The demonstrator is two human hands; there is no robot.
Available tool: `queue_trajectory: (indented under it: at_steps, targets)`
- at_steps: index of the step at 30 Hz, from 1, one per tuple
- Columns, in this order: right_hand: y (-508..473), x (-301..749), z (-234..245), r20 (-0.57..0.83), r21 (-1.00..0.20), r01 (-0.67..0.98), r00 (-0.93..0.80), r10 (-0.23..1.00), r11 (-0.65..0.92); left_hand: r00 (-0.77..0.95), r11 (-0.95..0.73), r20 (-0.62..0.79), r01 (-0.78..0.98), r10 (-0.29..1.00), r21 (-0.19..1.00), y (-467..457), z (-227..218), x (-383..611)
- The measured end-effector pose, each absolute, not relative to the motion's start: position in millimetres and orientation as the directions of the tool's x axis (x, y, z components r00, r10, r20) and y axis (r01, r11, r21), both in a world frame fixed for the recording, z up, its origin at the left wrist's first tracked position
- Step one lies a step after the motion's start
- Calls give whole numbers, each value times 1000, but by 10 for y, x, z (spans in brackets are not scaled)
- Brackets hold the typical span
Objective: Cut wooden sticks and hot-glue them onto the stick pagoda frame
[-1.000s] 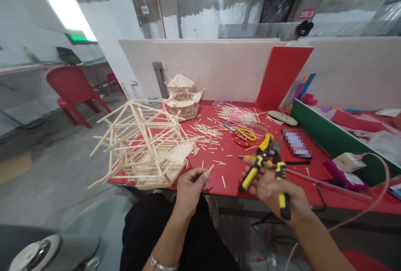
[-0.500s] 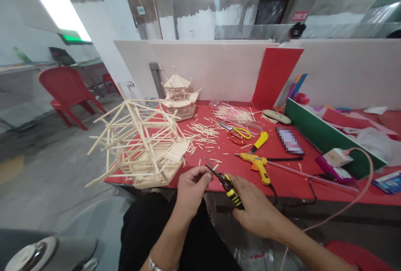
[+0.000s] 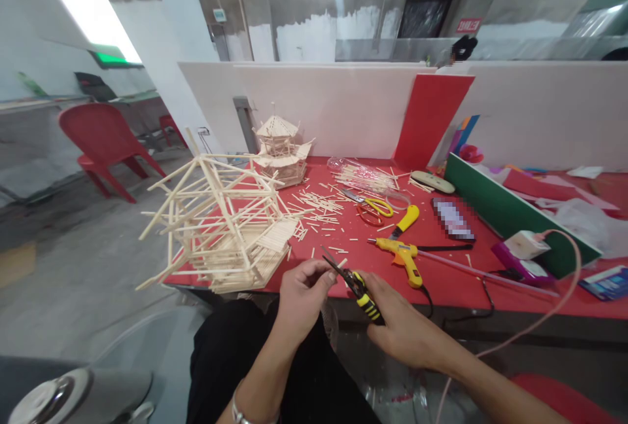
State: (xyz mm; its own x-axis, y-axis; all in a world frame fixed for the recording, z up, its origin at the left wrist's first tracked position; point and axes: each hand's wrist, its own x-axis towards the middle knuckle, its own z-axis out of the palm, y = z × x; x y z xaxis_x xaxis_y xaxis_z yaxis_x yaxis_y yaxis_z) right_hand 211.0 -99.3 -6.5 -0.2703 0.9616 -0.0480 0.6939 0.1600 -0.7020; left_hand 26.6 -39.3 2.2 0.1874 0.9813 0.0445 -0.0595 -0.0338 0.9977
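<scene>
My left hand (image 3: pixel 303 296) is closed in a pinch on a small wooden stick (image 3: pixel 343 262), whose pale end shows beside the jaws of the pliers. Black-and-yellow handles mark the pliers (image 3: pixel 362 294) in my right hand (image 3: pixel 402 322), their long thin jaws open and pointing up-left at my left fingertips. To the left stands an open frame model of wooden sticks (image 3: pixel 230 221) on a slatted base. Short cut sticks (image 3: pixel 318 205) lie scattered beyond my hands.
A glue gun (image 3: pixel 405 259), a yellow-handled cutter (image 3: pixel 406 220), scissors (image 3: pixel 373 207) and a phone (image 3: pixel 452 219) lie on the red table. A pagoda model (image 3: pixel 282 156) stands at the back. At right are a green board (image 3: pixel 520 214) and a pink cable (image 3: pixel 564 306).
Both hands have shifted very slightly to the right. The stick's end has moved a little right with them at the pliers' jaws.
</scene>
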Motion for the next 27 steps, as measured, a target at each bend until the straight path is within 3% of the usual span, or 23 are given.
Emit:
queue_trajectory:
  at_steps: [12,20,23,27]
  targets:
    - [-1013,2090,-35,-11,-748,638,-282,959,179,166,-31,41,-63,985,998,-430,72,275]
    - [-1031,2102,-87,33,-782,598,-244,969,177,198,-379,340,207,919,902,-551,94,272]
    - [-1035,2156,-142,22,-781,592,-291,956,198,287,-311,252,181,924,933,-534,95,250]
    - [-1046,2228,-206,-16,-749,632,-313,949,196,435,-12,2,20,901,1000,-476,93,211]
